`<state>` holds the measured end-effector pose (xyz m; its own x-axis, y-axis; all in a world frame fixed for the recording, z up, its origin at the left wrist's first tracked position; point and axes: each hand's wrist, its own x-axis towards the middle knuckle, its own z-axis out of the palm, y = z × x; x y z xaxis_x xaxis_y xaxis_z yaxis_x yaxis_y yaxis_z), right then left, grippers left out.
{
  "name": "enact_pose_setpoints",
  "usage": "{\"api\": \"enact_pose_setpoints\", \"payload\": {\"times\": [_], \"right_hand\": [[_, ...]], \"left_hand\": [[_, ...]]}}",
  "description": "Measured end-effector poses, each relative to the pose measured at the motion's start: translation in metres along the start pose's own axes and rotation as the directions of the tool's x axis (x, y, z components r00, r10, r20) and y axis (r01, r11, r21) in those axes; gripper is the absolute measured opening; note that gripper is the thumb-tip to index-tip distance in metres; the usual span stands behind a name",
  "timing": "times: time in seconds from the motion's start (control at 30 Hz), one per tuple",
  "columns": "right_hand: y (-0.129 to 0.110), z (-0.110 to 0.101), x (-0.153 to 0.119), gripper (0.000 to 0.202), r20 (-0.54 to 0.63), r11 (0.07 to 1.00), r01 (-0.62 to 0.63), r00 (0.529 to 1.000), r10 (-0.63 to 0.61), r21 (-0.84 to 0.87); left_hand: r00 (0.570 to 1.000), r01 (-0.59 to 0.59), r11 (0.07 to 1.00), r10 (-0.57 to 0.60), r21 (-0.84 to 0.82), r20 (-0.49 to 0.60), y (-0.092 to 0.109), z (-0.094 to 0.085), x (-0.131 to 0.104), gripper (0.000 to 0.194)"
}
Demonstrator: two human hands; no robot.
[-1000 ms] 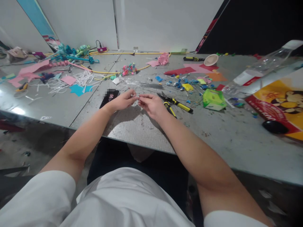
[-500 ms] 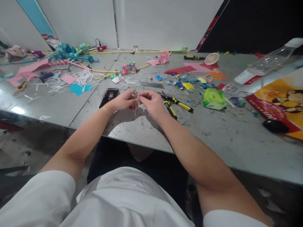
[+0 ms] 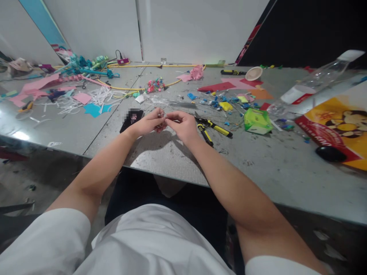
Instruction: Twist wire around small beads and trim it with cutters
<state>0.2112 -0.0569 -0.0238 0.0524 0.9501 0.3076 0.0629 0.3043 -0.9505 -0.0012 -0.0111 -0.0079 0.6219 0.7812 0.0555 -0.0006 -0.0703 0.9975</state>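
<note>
My left hand [image 3: 150, 123] and my right hand [image 3: 182, 124] meet above the grey table [image 3: 160, 152], fingertips close together. Both are closed in a pinch around something small and thin, too small to name. Beside my left wrist lies a dark phone-like object [image 3: 134, 119], partly blurred. Right of my right hand are pliers [image 3: 213, 128] with black and yellow handles, jaws apart. Behind the hands, thin wires [image 3: 172, 101] lie in a loose bundle. A cluster of small red and coloured pieces [image 3: 155, 84] sits farther back.
White strips [image 3: 100, 95] and pink paper [image 3: 40, 83] lie at left. On the right are a green packet [image 3: 257, 121], a clear bottle [image 3: 318, 82], a yellow and red bag [image 3: 341, 126] and a black oval object [image 3: 330, 154]. The table's front edge runs below my forearms.
My hands have shifted slightly, and the thin strand that hung below my fingers no longer shows. The whole view has moved a little.
</note>
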Motion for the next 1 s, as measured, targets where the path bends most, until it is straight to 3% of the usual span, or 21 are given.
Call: {"api": "enact_pose_setpoints", "payload": {"times": [0.47, 0.67, 1.0], "right_hand": [[-0.015, 0.003, -0.009, 0.021, -0.045, 1.0, -0.01, 0.999, 0.011, 0.022], [-0.017, 0.004, -0.01, 0.016, -0.031, 1.0, -0.007, 0.999, 0.007, -0.001], [-0.019, 0.004, -0.01, 0.02, -0.04, 0.998, -0.051, 0.998, 0.05, -0.023]], "left_hand": [[1.0, 0.014, 0.998, -0.014, -0.054, 0.001, 0.003, 0.001, -0.002, 0.043], [0.998, 0.008, 0.999, -0.005, -0.051, 0.062, 0.007, 0.003, -0.004, 0.047], [0.999, 0.0, 1.0, 0.001, -0.019, 0.037, 0.007, 0.003, -0.003, 0.034]]}}
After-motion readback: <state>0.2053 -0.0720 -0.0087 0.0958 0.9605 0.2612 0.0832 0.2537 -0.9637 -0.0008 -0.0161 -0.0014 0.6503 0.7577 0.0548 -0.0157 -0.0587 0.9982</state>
